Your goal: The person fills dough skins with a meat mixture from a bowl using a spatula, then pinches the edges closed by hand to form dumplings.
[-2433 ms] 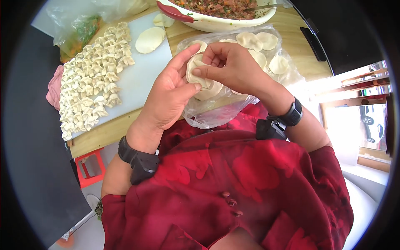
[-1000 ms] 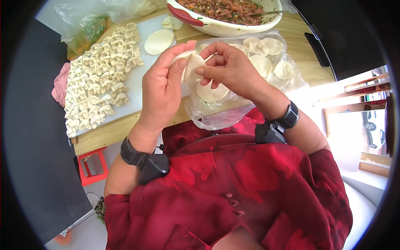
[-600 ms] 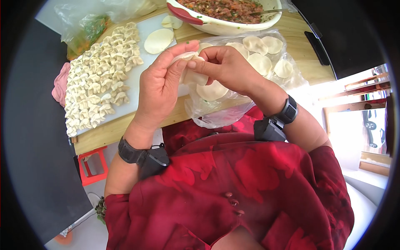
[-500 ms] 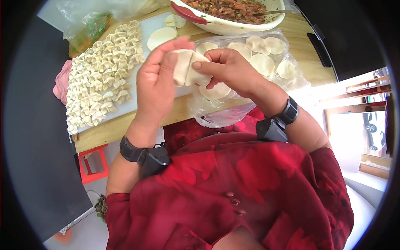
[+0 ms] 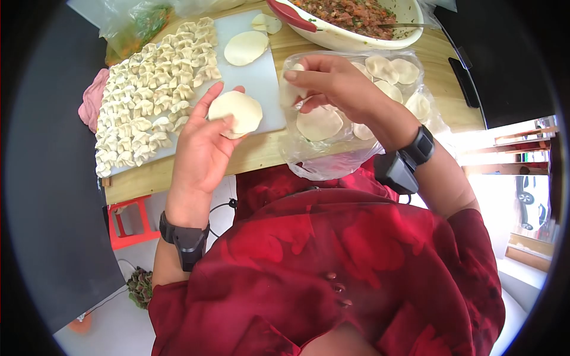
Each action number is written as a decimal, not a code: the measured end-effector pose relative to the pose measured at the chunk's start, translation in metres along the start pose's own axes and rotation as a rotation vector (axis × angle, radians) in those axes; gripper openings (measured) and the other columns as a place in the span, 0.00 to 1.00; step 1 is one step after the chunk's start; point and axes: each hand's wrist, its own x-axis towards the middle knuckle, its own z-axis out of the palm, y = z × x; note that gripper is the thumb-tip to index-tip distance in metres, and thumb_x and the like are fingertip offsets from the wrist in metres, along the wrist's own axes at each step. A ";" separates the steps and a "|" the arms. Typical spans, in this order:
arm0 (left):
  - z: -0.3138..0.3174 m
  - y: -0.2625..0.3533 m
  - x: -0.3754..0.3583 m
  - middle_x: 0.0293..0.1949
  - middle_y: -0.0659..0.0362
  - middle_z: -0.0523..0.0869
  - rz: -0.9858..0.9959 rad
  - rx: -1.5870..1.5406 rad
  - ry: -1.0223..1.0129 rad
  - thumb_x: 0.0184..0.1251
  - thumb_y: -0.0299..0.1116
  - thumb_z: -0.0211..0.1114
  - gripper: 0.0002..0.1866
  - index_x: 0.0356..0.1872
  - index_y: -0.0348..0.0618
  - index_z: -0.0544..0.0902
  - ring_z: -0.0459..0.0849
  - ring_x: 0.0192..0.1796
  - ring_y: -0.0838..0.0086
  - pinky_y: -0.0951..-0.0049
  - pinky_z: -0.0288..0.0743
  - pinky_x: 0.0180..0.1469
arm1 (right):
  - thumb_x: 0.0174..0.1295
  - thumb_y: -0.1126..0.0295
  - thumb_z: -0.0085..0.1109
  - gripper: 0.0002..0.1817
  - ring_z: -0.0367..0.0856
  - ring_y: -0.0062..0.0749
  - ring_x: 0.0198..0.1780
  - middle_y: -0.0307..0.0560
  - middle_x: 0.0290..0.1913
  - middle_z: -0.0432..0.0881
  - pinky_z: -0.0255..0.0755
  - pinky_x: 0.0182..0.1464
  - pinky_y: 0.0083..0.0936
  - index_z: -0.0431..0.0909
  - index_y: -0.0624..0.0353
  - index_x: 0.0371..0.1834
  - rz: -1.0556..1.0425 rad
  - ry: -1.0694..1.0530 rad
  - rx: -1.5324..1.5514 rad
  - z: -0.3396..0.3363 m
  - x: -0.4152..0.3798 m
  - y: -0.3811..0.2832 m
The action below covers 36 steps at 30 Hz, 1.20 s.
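My left hand [image 5: 205, 139] holds a round dough wrapper [image 5: 240, 111] between thumb and fingers, just above the front edge of the white board [image 5: 270, 89]. My right hand [image 5: 335, 83] is closed in a pinch over the clear plastic bag [image 5: 309, 160]. A pale dough wrapper [image 5: 290, 94], partly hidden and blurred, hangs from its fingertips. Beneath that hand, several flat wrappers lie on the bag, among them a dusted one [image 5: 319, 123]. Another round wrapper [image 5: 246, 48] rests on the board.
Rows of folded dumplings [image 5: 157, 89] cover the board's left side. A white bowl [image 5: 332, 40] of minced filling [image 5: 350, 18] stands at the back, with a utensil [image 5: 409, 25] in it. A black phone-like object [image 5: 463, 82] lies at the right. Below is a red stool [image 5: 130, 222].
My hands have moved apart: the left drew away leftward and down with one wrapper, the right stayed over the bag with another. The view has shifted slightly.
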 end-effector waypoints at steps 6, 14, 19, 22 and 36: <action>0.001 0.003 -0.013 0.71 0.41 0.66 -0.053 0.045 -0.143 0.58 0.11 0.52 0.40 0.75 0.35 0.55 0.70 0.71 0.57 0.59 0.65 0.73 | 0.66 0.59 0.64 0.14 0.84 0.22 0.31 0.39 0.32 0.82 0.73 0.28 0.19 0.76 0.58 0.40 0.071 -0.093 -0.303 -0.002 0.023 0.000; 0.010 -0.002 -0.004 0.71 0.41 0.67 -0.045 -0.058 -0.206 0.59 0.15 0.50 0.38 0.75 0.33 0.56 0.70 0.71 0.59 0.59 0.64 0.73 | 0.60 0.68 0.68 0.08 0.79 0.19 0.30 0.37 0.26 0.81 0.69 0.30 0.20 0.81 0.58 0.38 -0.509 0.097 -0.766 0.018 -0.014 -0.014; 0.020 -0.002 0.003 0.62 0.48 0.75 -0.084 -0.057 -0.260 0.61 0.14 0.49 0.38 0.76 0.35 0.56 0.76 0.63 0.66 0.60 0.70 0.66 | 0.58 0.72 0.68 0.05 0.82 0.27 0.32 0.40 0.30 0.82 0.74 0.34 0.23 0.82 0.60 0.34 -0.723 -0.047 -0.762 0.031 -0.023 -0.013; 0.027 -0.006 0.004 0.60 0.51 0.76 -0.031 -0.005 -0.233 0.61 0.14 0.50 0.38 0.76 0.36 0.56 0.78 0.61 0.67 0.62 0.71 0.64 | 0.58 0.73 0.67 0.05 0.83 0.31 0.32 0.43 0.30 0.83 0.78 0.38 0.26 0.81 0.61 0.34 -0.701 -0.001 -0.820 0.033 -0.026 -0.014; 0.030 -0.012 0.006 0.53 0.50 0.78 -0.168 -0.082 -0.256 0.65 0.14 0.51 0.35 0.75 0.33 0.55 0.79 0.59 0.66 0.64 0.72 0.65 | 0.61 0.69 0.67 0.09 0.79 0.15 0.31 0.34 0.28 0.81 0.69 0.32 0.13 0.80 0.62 0.37 -0.010 -0.016 -0.169 0.018 -0.024 -0.009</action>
